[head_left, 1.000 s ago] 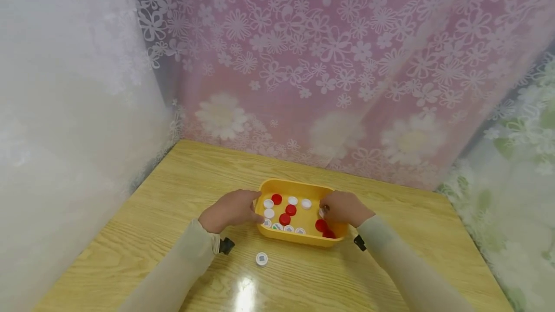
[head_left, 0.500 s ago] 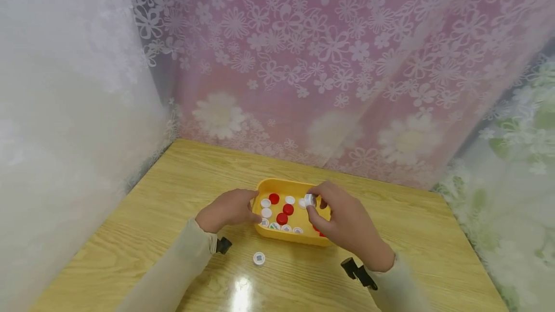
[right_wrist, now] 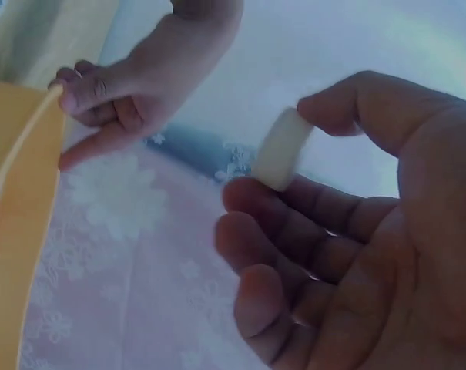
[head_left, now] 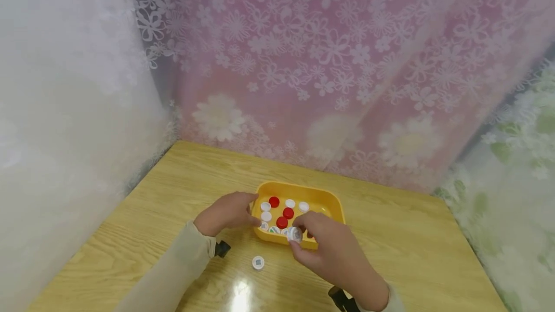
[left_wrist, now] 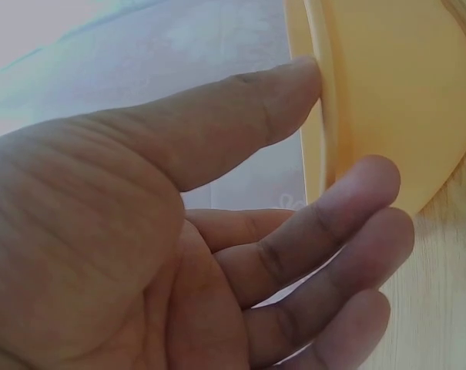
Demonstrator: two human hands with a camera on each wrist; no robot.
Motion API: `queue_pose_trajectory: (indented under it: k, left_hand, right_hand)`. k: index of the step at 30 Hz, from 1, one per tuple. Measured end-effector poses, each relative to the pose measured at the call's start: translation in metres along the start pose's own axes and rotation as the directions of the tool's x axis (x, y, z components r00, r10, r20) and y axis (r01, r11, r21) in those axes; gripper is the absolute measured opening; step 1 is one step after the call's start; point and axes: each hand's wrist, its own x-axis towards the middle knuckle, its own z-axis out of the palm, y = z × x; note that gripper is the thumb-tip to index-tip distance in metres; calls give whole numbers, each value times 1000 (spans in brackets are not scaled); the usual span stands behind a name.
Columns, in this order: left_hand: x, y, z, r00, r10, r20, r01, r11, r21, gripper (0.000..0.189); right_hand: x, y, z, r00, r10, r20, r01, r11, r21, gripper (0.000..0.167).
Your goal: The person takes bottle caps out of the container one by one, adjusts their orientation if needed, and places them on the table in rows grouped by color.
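Note:
A yellow plastic tray point(head_left: 303, 190) stands on the table with several red caps point(head_left: 282, 222) and white caps point(head_left: 266, 216) inside. My left hand point(head_left: 224, 213) holds the tray's left end; in the left wrist view the thumb point(left_wrist: 294, 89) touches the rim and the fingers lie by the outer wall. Over the tray's front edge my right hand point(head_left: 336, 249) pinches a white bottle cap point(head_left: 295, 234), its printed face showing in the head view. From the right wrist view the held cap point(right_wrist: 281, 150) appears edge-on between thumb and fingers. The right hand hides part of the tray.
One white cap point(head_left: 258, 263) with a grey square print lies on the wooden table point(head_left: 208, 167), in front of the tray. A pink floral curtain point(head_left: 277, 71) hangs behind the table, with pale sheets point(head_left: 69, 110) at the sides.
My right hand has lifted the white cap from the tray's right part and brought it left and toward me, over the front edge. The left hand stays at the tray's left end.

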Motion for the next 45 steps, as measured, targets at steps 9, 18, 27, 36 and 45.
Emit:
queue_pose_trajectory:
  k: [9, 18, 27, 36, 45]
  left_hand:
    - [2, -1, 2, 1000, 17, -10, -17, 999, 29, 82]
    - [3, -1, -1, 1000, 20, 12, -20, 1000, 20, 82]
    - [5, -5, -1, 1000, 18, 5, -18, 999, 36, 83]
    - [3, -3, 3, 999, 36, -3, -36, 999, 3, 79]
    - [4, -5, 1, 1000, 26, -15, -26, 999, 37, 80]
  right_hand:
    - [4, -5, 40, 893, 81, 442, -45, 995, -91, 22]
    - [4, -1, 76, 860, 65, 507, 28, 984, -175, 23]
    - [3, 4, 94, 842, 98, 531, 20, 977, -213, 19]
    - [3, 3, 99, 807, 149, 571, -30, 977, -213, 17]
    - [3, 4, 102, 824, 128, 552, -12, 978, -209, 20]
